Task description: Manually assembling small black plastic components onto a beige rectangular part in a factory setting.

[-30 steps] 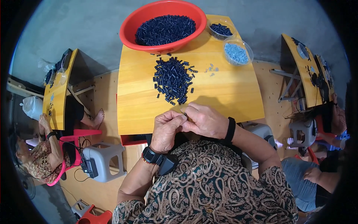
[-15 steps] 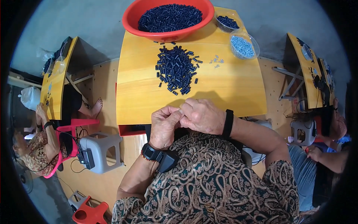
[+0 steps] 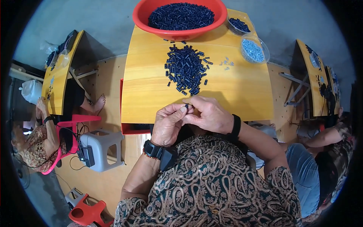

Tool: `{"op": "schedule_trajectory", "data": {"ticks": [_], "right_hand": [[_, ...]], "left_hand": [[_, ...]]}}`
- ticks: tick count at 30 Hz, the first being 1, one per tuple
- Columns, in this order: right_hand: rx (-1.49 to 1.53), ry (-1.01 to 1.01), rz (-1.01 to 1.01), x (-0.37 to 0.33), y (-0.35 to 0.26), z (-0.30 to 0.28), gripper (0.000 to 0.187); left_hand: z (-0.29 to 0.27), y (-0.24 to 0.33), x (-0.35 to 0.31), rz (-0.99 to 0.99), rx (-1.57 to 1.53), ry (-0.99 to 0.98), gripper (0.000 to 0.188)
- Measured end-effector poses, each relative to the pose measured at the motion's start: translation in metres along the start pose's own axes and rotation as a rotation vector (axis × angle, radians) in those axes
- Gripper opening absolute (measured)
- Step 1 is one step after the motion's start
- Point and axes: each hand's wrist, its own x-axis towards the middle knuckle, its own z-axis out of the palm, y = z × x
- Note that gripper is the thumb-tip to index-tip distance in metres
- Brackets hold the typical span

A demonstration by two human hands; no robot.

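My left hand [image 3: 169,124] pinches a small black plastic part [image 3: 186,106] between thumb and forefinger, just off the near edge of the yellow table [image 3: 151,108]. Up against it is my right hand [image 3: 210,115], its fingers curled and closed around the part's other side; what they grip is hidden. Beyond both hands lies a loose pile of black plastic pieces [image 3: 186,68] like the held one. To the right of that pile a few small silvery screws [image 3: 227,63] are scattered.
A red basin [image 3: 141,24] full of black pieces stands at the table's far side. Two clear bowls, one with black pieces [image 3: 239,25], one with silvery screws [image 3: 253,50], sit far right. People work at tables on both sides. A grey stool [image 3: 100,151] stands left.
My hands have parted slightly at the fingertips, and the black part now shows between them. My right fingers have shifted and opened a little. The whole view has moved slightly.
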Motion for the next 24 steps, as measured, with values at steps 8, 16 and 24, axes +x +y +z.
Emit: {"op": "schedule_trajectory", "data": {"ticks": [8,16,24], "right_hand": [[0.119,0.187,0.387,-0.007,0.039,-0.039,0.020],[-0.302,0.128,0.192,0.015,0.065,-0.050,0.014],[-0.340,0.048,0.236,0.022,0.058,-0.049,0.009]], "left_hand": [[-0.031,0.022,-0.007,0.326,0.052,0.062,0.008],[-0.134,0.073,-0.029,0.827,-0.103,0.821,0.016],[-0.252,0.038,-0.015,0.326,-0.082,0.980,0.015]]}}
